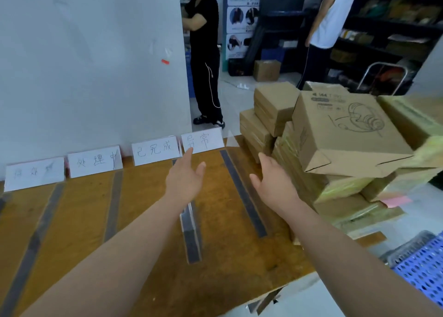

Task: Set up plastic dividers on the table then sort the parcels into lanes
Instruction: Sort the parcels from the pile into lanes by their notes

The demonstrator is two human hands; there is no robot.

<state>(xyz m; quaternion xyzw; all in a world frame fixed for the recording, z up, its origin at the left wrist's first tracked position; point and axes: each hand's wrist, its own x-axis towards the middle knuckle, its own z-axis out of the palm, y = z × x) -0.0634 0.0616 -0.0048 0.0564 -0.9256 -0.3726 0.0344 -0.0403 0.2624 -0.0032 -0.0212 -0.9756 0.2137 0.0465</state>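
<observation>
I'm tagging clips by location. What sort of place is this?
Probably a parcel-sorting or warehouse packing room: stacked brown cardboard boxes beside a wooden table marked into lanes, white handwritten lane signs along the wall, and dark stock shelving behind.

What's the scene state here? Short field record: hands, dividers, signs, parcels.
left hand: open, empty, above the table
right hand: open, empty, beside the parcel stack
dividers: dark strips running front to back, marking lanes
signs: four handwritten label cards standing against the wall
parcels: cardboard boxes stacked at the table's right end; none in the lanes
basket: blue perforated plastic basket, lower right
</observation>
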